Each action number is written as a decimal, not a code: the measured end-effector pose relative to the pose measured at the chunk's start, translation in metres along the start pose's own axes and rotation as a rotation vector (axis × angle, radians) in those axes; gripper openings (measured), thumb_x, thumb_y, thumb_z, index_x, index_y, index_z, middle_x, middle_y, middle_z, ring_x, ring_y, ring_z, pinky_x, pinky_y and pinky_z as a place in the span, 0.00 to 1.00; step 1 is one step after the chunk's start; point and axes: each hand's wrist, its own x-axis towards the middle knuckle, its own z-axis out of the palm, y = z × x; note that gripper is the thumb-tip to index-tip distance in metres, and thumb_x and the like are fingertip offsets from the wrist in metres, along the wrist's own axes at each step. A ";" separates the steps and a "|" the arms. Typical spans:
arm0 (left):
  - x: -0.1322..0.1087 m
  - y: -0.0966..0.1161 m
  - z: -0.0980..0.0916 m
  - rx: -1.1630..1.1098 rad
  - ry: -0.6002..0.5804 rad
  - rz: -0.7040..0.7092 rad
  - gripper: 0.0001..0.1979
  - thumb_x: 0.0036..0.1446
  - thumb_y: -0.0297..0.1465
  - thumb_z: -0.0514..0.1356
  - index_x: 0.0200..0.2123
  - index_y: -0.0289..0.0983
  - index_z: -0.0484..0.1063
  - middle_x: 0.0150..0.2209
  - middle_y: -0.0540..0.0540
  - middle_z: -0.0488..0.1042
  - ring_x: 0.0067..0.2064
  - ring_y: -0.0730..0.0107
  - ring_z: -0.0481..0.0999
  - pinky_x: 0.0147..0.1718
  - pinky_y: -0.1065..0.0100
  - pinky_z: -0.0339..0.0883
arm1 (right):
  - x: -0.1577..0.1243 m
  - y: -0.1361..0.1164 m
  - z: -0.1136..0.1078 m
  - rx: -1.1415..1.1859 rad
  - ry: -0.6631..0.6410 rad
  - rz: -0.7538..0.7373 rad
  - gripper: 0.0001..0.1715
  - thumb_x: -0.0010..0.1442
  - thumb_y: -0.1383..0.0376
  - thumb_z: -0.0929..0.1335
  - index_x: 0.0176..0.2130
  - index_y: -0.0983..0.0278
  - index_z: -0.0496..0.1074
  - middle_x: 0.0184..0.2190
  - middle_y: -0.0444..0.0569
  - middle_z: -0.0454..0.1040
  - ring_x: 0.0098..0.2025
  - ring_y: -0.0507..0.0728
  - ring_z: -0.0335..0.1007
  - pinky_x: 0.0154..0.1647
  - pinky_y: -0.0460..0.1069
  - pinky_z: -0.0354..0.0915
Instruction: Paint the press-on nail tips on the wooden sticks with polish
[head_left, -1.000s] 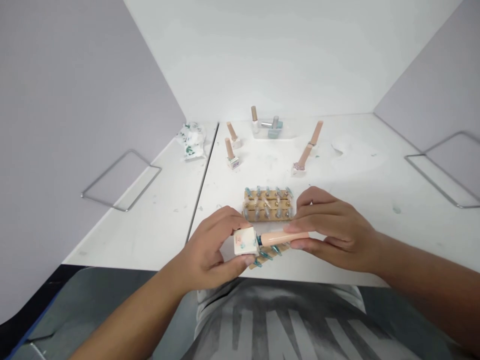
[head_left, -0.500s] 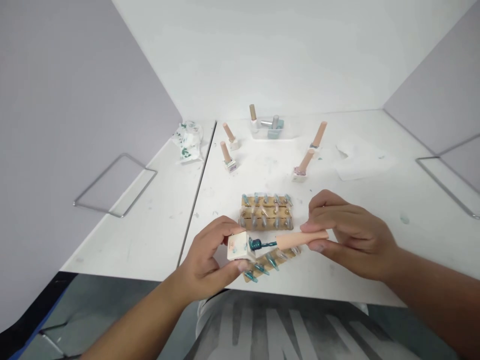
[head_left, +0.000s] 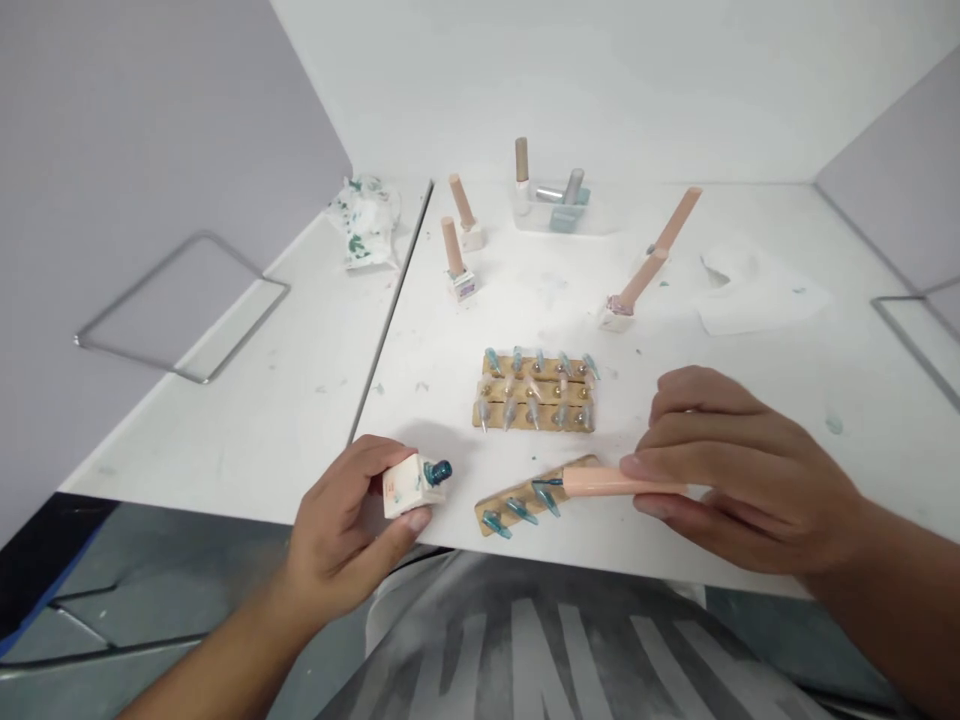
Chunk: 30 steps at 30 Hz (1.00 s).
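Note:
A white nail polish bottle (head_left: 409, 487) with a dark teal neck is gripped in my left hand (head_left: 352, 530), tilted with its neck to the right. My right hand (head_left: 727, 470) holds the nail polish brush (head_left: 600, 482) by its long peach cap, bristles pointing left. The brush tip is over a slanted wooden strip (head_left: 491, 500) near the table's front edge; whether it touches a nail tip I cannot tell. Teal nail tips (head_left: 521, 511) stand on the strip's left part, while its right end is partly hidden by the cap. Behind it are wooden strips (head_left: 534, 393) bearing several nail tips.
Two peach-capped bottles (head_left: 463, 285) stand at back left, two more (head_left: 619, 312) at back right. A clear tray (head_left: 592, 220) holds further bottles. Crumpled stained tissue (head_left: 367, 225) lies left, a white sheet (head_left: 757, 305) right. Wire frames (head_left: 184, 305) stand on both sides.
The brush has come out of the bottle's neck and now hangs over the slanted strip. My left hand has moved left with the bottle. The view has shifted somewhat.

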 end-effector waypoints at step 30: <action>-0.008 -0.005 0.004 0.122 0.047 0.056 0.21 0.55 0.21 0.62 0.52 0.36 0.68 0.39 0.43 0.72 0.38 0.66 0.72 0.33 0.65 0.66 | -0.005 -0.019 -0.008 -0.208 -0.093 -0.078 0.04 0.56 0.74 0.69 0.33 0.67 0.72 0.22 0.48 0.72 0.33 0.56 0.60 0.35 0.56 0.61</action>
